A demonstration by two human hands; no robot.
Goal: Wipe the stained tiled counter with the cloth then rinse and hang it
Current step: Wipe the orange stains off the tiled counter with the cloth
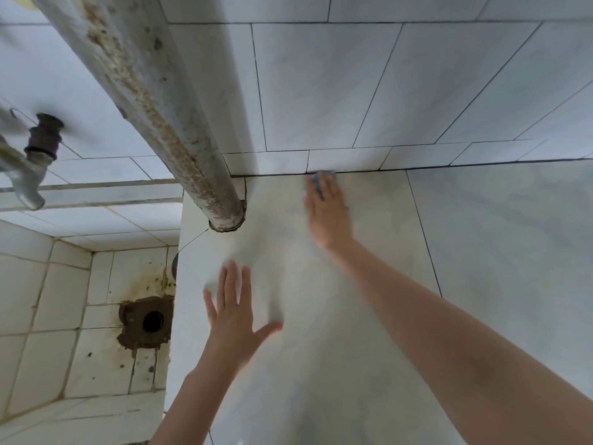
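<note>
At twelve o'clock on the counter (337, 316), the right hand (327, 213) pressed flat on the blue cloth (317, 181); the left hand (232, 313), at seven o'clock, lay spread wide, holding nothing.

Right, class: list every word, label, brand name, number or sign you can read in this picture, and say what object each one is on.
None: no readable text shows anywhere.
Cloth: only a blue edge shows under the right hand; no label visible.
Tap: no marking visible on its blurred metal.
Pipe: rust spots only.
Tiled counter, with the left hand flat on it: stains and grout lines only.
</note>
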